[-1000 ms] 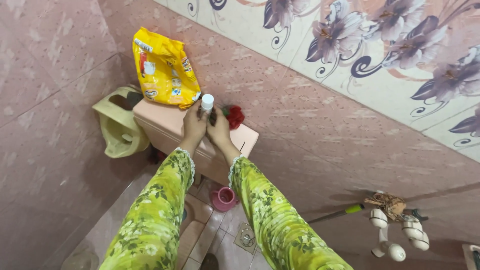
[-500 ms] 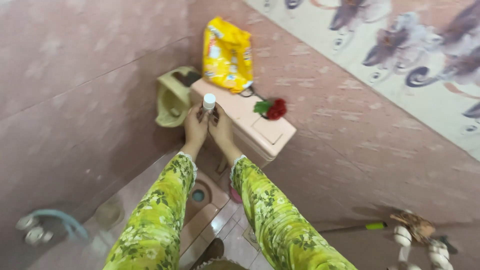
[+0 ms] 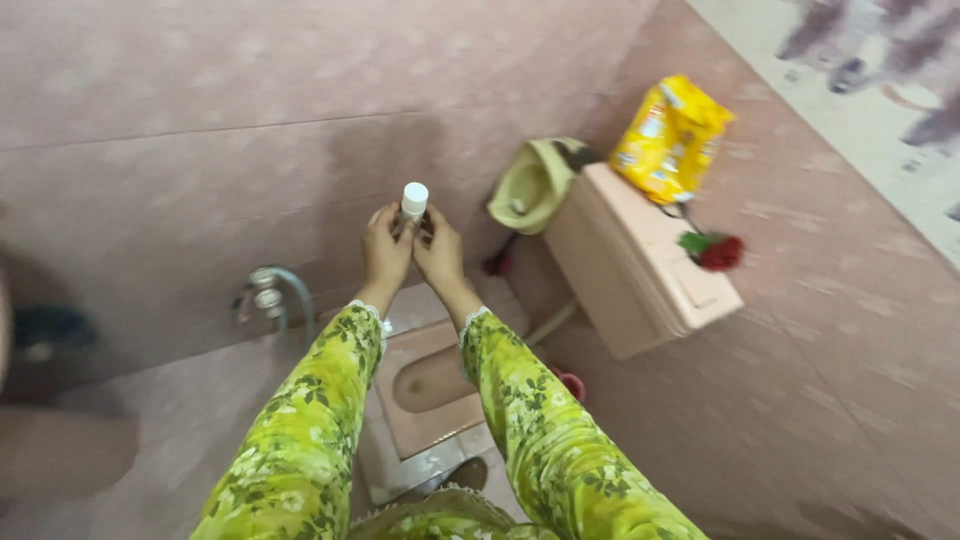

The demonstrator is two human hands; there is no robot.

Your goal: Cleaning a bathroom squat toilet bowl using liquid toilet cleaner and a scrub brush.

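Both my hands hold a small bottle with a white cap (image 3: 413, 199) in front of me, above a pink squat toilet pan (image 3: 432, 385). My left hand (image 3: 385, 250) grips its body from the left and my right hand (image 3: 438, 252) from the right; the bottle's body is mostly hidden by my fingers. My sleeves are green with a floral print.
A pink cistern (image 3: 640, 270) hangs on the right wall with a yellow packet (image 3: 670, 138) and a red flower (image 3: 718, 250) on top. A pale green holder (image 3: 530, 183) is mounted in the corner. A tap with hose (image 3: 268, 296) sits on the left wall. A red object (image 3: 572, 384) lies by the floor.
The view has swung left: the cistern and yellow packet now lie to the right. My hands with the bottle have moved off the cistern top and out over the toilet pan.
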